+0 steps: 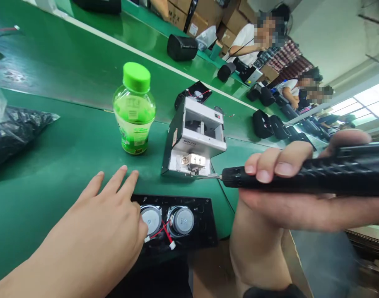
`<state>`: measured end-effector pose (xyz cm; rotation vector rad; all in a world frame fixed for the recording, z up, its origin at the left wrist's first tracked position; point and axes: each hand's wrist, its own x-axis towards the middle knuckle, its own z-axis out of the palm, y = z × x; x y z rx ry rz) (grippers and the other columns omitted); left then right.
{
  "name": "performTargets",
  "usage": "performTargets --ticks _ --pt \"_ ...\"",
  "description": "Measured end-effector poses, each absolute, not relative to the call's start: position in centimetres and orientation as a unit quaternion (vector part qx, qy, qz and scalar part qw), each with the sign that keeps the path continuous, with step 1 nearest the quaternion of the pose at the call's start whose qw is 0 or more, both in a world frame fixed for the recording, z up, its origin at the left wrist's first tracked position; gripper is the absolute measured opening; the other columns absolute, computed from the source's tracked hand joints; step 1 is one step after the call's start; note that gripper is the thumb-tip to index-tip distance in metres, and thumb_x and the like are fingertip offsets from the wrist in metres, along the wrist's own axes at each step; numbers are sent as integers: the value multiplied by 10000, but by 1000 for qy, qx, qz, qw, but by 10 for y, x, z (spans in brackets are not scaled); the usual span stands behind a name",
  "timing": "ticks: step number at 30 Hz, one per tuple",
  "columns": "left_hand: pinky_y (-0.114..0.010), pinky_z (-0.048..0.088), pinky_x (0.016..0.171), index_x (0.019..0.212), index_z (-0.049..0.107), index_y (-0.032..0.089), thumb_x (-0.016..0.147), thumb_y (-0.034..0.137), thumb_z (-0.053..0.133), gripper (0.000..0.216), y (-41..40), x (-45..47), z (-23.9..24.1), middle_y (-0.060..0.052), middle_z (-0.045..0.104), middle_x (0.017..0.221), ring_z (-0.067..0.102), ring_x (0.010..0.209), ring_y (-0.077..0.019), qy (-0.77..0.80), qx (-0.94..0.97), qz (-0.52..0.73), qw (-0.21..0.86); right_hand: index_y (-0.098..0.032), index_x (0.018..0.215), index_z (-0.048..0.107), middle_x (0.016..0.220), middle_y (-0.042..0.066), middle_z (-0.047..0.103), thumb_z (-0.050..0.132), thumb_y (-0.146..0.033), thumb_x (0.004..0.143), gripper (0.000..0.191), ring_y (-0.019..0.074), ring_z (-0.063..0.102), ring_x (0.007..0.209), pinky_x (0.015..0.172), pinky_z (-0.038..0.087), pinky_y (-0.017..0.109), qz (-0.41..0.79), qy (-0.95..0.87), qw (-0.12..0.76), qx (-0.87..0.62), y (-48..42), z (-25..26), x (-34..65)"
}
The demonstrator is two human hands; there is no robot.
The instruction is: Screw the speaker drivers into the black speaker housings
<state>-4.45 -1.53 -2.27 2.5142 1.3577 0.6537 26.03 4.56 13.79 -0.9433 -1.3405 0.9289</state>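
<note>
My right hand (282, 182) is wrapped round a black electric screwdriver (338, 169), held nearly level. Its thin bit points left and meets the front of a grey and black screw feeder (204, 138), by the small metal outlet (194, 160); whether a screw sits on the tip is too small to tell. My left hand (111, 223) lies with fingers spread over the left end of a black speaker panel (204, 225). Two round silver speaker drivers (183, 220) are mounted on that panel, with red wires and white plugs (172, 245); my hand partly hides the left driver.
A green-capped drink bottle (135, 111) stands left of the feeder. At far left lies a plastic bag of dark parts (18, 128). Behind the feeder is another wired panel (197, 93). Black speaker housings (181, 47) line the green bench, where other people (247, 43) sit.
</note>
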Motion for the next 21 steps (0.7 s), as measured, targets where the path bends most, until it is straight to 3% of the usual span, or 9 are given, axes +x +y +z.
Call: performTargets --ticks 3,10,15,21 --pt "-1132 414 1385 674 745 258 872 332 759 212 -14 -41 -30 -268 901 1432 715 1631 -716 465 858 205 76 -374 1144 914 705 -57 718 953 -859 1055 495 191 674 545 580 643 353 321 -540 695 -349 59 139 249" --pt "-1078 414 1436 799 786 259 1122 405 586 406 -20 -30 -21 -274 870 1423 641 1760 -666 542 807 215 92 -371 1085 753 633 -78 680 693 -1134 1040 766 181 629 446 435 522 336 342 -547 701 -304 86 118 227" --pt "-983 621 1267 764 811 243 1177 499 490 583 -15 -25 -11 -309 871 1283 793 1531 -645 552 817 159 40 -360 992 724 565 -95 664 717 -1204 935 846 171 580 396 392 502 338 348 -565 669 -335 88 123 212" --pt "-853 691 1164 762 866 211 1136 300 474 549 -16 -27 -8 -319 870 1200 836 1376 -572 505 853 121 -60 -300 1163 788 621 -91 657 634 -1095 1098 812 151 583 431 426 506 302 335 -556 693 -314 99 110 208"
